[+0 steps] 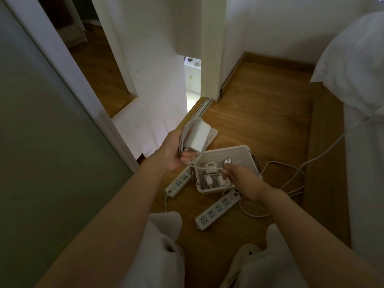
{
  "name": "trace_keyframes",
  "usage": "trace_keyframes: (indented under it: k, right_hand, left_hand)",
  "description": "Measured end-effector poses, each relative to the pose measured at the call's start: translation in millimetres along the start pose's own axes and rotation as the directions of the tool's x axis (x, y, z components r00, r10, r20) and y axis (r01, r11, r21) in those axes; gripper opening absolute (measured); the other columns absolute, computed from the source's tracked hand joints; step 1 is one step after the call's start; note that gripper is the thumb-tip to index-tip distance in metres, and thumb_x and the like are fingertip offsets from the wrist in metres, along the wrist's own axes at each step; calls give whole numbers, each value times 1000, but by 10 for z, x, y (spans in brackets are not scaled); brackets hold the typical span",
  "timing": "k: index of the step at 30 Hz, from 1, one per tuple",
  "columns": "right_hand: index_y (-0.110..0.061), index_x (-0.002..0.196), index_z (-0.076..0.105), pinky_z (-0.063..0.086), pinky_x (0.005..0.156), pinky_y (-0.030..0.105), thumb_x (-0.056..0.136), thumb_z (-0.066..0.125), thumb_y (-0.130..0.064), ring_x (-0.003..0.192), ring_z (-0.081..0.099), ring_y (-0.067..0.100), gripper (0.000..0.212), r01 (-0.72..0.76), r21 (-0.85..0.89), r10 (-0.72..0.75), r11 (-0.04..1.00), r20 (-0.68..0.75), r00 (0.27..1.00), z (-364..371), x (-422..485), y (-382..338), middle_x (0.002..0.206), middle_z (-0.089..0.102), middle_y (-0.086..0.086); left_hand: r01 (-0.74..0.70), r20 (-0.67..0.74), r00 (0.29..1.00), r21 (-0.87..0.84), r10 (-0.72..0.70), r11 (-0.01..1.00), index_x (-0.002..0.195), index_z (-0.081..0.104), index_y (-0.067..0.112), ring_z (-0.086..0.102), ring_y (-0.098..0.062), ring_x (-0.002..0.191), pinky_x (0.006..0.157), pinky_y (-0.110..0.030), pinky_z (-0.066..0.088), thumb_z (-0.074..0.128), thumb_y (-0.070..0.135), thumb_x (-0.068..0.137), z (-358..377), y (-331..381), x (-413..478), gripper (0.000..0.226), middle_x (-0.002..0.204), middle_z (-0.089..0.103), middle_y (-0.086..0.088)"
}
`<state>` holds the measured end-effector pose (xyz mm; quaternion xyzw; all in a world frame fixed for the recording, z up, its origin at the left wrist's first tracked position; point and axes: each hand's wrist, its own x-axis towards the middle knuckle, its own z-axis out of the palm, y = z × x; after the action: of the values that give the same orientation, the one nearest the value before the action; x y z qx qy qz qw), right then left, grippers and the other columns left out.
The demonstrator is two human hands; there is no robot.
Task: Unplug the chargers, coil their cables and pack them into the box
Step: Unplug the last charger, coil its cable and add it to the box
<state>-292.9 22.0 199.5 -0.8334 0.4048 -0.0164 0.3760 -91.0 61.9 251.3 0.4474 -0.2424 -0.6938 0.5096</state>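
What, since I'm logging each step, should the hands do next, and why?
Probably wrap the last stretch of cable onto the coil: the left hand holds the charger with its loops, the right hand pinches the loose end over the box.

Hands: left hand and right hand, both bare
Arms: bare forearms
Legs: loose white fabric trousers, creased at knees
Feet: pale beige slipper with small dark dot

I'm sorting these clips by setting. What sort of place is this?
Most likely a bedroom in a home: a bed with white bedding stands at the right, the wooden floor runs to a skirting board, and a sliding door track leads to another room.
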Motion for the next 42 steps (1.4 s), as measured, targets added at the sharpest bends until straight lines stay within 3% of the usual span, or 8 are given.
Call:
trace_keyframes:
  k: [8,12,15,22,29,34,38,42]
  right_hand:
    - [-17,82,58,38,57,20,100,38,-23,68,52,13,28,-68,-49,58,996,-189,980,-163,-22,76,82,61,5]
    - [-23,86,59,34,54,17,99,41,-31,67,52,7,23,-31,-220,-27,975,-254,967,-156,-3,-35,81,59,-5]
    - [-21,94,63,34,54,18,99,42,-31,67,52,7,24,-23,-283,-65,959,-297,953,-153,-22,-102,80,61,-5]
    - [-15,107,61,32,53,14,101,35,-24,58,47,1,29,-22,-112,-16,993,-332,943,-87,-82,-177,83,60,-3]
    - [-15,108,61,34,52,20,101,36,-28,56,47,4,29,-86,-57,57,995,-381,923,12,-105,-322,76,58,-4]
    - [-14,107,58,50,65,32,101,32,-27,74,61,17,29,-66,-112,33,991,-273,962,142,-138,-497,88,65,5]
    - [-13,109,52,42,64,30,100,37,-23,79,62,22,20,57,-108,-78,992,-201,976,263,-189,-615,92,65,7]
    - [-13,108,51,40,61,30,101,34,-20,69,55,21,20,123,-75,-134,990,-175,975,335,-154,-606,87,64,11]
  left_hand:
    - [113,-49,992,750,-116,651,106,48,11,37,-11,39,38,-20,23,45,48,93,-60,-94,18,39,64,49,-6]
    - [112,-141,990,890,32,443,93,49,21,58,-14,70,52,-23,50,56,48,89,-33,-175,95,28,89,59,-2]
    - [97,-131,987,951,98,294,93,48,24,56,-12,82,68,-27,46,58,50,87,-1,-225,96,29,95,57,2]
    - [91,-123,937,989,327,112,109,42,19,57,-19,89,77,-39,54,50,47,93,128,-281,80,34,107,56,-2]
    - [110,-201,876,968,438,223,124,37,14,58,-23,103,83,-44,54,44,40,97,117,-332,142,38,121,56,-7]
    - [142,-430,803,811,414,568,119,34,13,57,-17,84,62,-28,52,40,41,99,99,-310,223,35,117,55,-12]
    - [60,-601,733,524,319,850,117,34,12,53,-11,68,49,-21,50,34,44,100,109,-258,288,37,98,54,-8]
    - [-18,-616,780,151,109,988,112,45,6,53,-14,61,50,-23,46,33,49,99,161,-199,316,47,79,54,-8]
